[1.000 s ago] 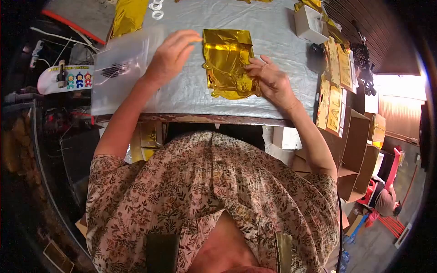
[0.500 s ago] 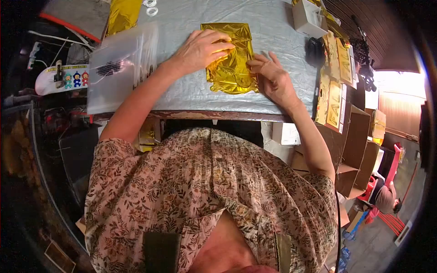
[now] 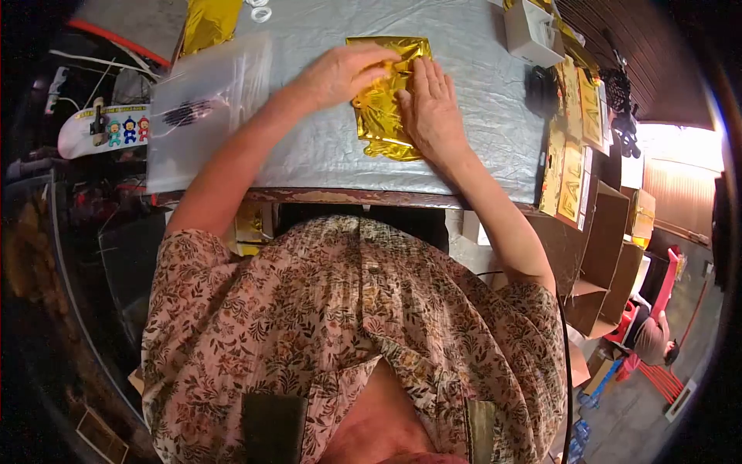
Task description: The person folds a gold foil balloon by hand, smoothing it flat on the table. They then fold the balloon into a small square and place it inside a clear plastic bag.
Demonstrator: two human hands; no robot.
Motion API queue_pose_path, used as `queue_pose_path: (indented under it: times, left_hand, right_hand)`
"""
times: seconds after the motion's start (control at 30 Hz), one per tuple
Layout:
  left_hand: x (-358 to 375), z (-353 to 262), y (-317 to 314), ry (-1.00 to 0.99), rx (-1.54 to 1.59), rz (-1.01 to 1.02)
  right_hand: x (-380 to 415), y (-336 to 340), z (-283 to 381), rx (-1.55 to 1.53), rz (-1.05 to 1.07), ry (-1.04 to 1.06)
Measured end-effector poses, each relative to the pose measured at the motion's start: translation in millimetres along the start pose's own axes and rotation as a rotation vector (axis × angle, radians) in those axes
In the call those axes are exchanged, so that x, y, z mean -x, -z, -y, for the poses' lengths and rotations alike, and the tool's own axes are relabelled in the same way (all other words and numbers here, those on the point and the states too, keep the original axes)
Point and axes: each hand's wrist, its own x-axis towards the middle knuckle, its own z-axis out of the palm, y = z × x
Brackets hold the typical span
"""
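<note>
A shiny gold foil packet (image 3: 379,124) lies on the silvery sheet covering the table, its surface creased and its lower edge uneven. My left hand (image 3: 340,76) reaches over its upper left side, fingers stretched to the right and thumb apart. Flat along the packet's right side rests my right hand (image 3: 434,112), with its fingers pointing away from me. Both hands touch the foil and hide parts of it.
Left of the hands is a stack of clear plastic bags (image 3: 205,116). More gold foil (image 3: 209,27) and white rings (image 3: 260,14) sit at the far left. A white box (image 3: 532,35) and yellow printed boxes (image 3: 570,182) stand at right. A person (image 3: 653,340) is in the right background.
My right hand has moved left and up from beside the packet onto its right side, flattening out. My left hand has shifted slightly, staying on the upper foil.
</note>
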Motion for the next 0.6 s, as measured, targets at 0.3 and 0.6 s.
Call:
queue_pose_path:
  times: [0.3,0.6]
  left_hand:
    - [-49.9,34.6,7.4,-0.122,0.090,0.148]
    - [-48.9,48.1,2.2,-0.045,0.192,0.127]
  right_hand:
    - [-2.1,2.0,0.1,0.020,-0.012,0.032]
    - [-2.1,4.5,-0.5,-0.013,0.035,0.038]
